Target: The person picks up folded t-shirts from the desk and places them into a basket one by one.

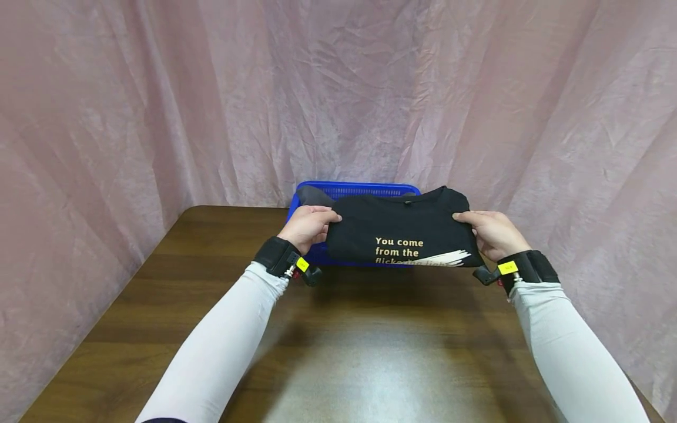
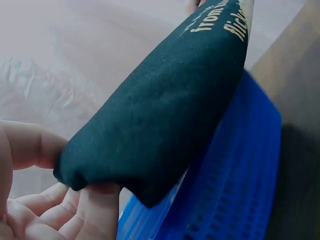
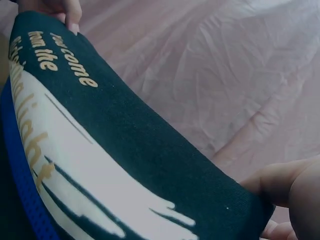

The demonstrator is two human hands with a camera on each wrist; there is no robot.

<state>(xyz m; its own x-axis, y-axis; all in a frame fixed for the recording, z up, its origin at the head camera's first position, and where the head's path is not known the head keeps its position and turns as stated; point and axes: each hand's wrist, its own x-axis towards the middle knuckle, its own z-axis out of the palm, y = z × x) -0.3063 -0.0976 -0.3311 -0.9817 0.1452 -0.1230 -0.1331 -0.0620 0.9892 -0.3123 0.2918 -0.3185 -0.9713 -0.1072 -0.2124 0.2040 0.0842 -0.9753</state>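
Observation:
A folded black T-shirt (image 1: 359, 226) with gold lettering and a white brush-stroke print is held up between both hands. My left hand (image 1: 309, 228) pinches its left edge between thumb and fingers; the left wrist view shows the pinched cloth (image 2: 135, 135) close up. At the opposite edge my right hand (image 1: 493, 234) grips the shirt the same way. Behind and below the shirt stands a blue plastic basket (image 1: 365, 189), much of it hidden by the cloth. Inside the basket's left end lies a dark grey cloth item (image 1: 315, 196).
The basket stands toward the far side of a brown wooden table (image 1: 254, 329). A pink curtain (image 1: 338, 94) hangs behind the table and down both sides. A black wrist strap with a camera (image 1: 275, 257) sits on each forearm.

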